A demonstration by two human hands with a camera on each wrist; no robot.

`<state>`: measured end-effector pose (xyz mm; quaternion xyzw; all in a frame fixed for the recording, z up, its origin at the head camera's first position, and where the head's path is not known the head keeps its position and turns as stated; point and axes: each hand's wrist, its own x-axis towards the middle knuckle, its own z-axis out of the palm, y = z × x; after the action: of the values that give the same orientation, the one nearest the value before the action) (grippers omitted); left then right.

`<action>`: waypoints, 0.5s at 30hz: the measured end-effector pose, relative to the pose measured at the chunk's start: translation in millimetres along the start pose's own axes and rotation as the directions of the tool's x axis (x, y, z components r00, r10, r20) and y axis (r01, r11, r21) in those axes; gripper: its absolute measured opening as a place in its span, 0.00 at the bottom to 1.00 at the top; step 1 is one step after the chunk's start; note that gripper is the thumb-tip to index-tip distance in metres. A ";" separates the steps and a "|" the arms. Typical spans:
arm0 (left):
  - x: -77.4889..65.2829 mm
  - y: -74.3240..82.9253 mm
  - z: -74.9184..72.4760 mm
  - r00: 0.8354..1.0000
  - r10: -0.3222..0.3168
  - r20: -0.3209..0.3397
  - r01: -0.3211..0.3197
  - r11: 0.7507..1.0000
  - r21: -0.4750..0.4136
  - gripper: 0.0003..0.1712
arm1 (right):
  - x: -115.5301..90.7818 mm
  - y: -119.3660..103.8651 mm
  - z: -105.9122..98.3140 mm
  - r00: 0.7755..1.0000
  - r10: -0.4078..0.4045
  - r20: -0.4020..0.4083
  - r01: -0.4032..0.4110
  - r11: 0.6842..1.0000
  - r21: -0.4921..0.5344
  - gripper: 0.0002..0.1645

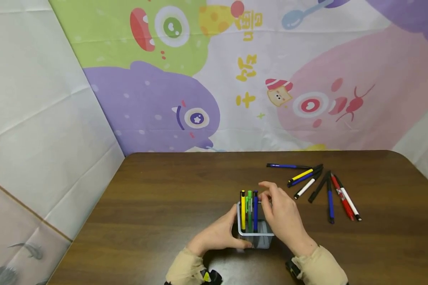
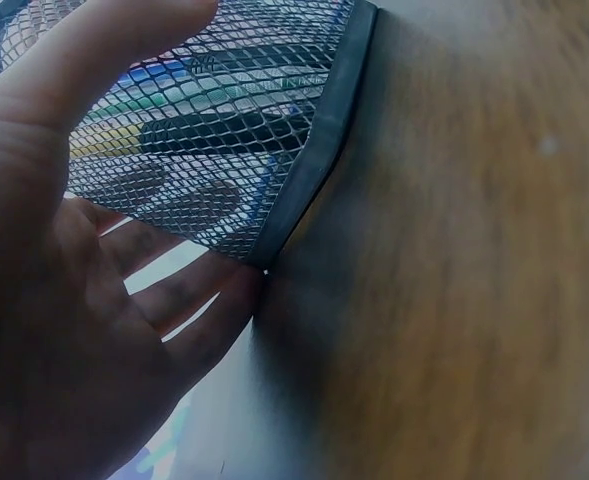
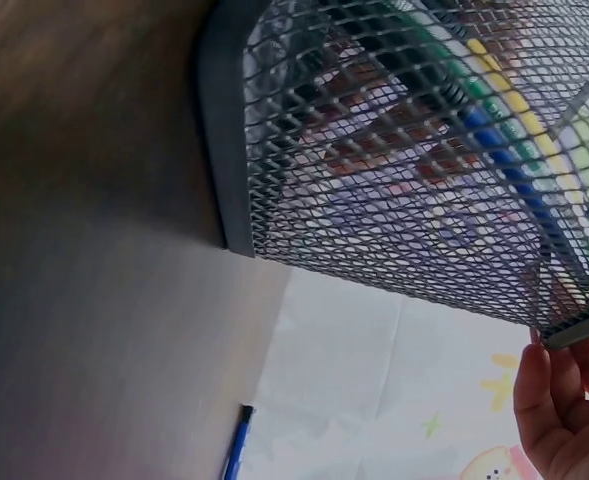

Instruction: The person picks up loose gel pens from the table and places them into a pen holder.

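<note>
A mesh pen holder (image 1: 262, 240) with a pale rim stands on the table in front of me. My left hand (image 1: 217, 233) grips its left side, thumb across the near face and fingers behind, as the left wrist view shows. Inside, along the left part, stand a yellow pen (image 1: 243, 211), a green pen (image 1: 250, 215) and a blue pen (image 1: 255, 213). At the holder's right rear corner is my right hand (image 1: 283, 217), fingers loosely bent. In the right wrist view its fingertips (image 3: 536, 385) are right at the rim, with no pen showing between them.
Several pens lie scattered at the back right of the wooden table (image 1: 146, 206), among them a red pen (image 1: 343, 200), a white pen (image 1: 350, 204) and a black pen (image 1: 318, 190). A cartoon-printed cloth (image 1: 242, 130) hangs behind the table.
</note>
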<state>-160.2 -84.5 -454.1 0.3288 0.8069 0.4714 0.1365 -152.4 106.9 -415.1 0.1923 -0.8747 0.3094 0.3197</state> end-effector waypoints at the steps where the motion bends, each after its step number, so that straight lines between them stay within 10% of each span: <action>1: -0.5 -0.2 0.1 1.000 0.001 0.002 -0.001 1.000 0.002 0.56 | -0.4 -0.5 0.0 1.000 0.005 0.004 -0.005 1.000 0.002 0.15; 15: 0.5 -0.2 -0.3 1.000 0.030 -0.005 -0.030 0.999 0.015 0.56 | 0.8 0.1 0.5 1.000 0.014 -0.014 -0.014 1.000 0.024 0.13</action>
<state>-160.9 -84.5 -454.1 0.3405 0.8057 0.4683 0.1246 -153.3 106.5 -414.9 0.1878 -0.8700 0.3234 0.3214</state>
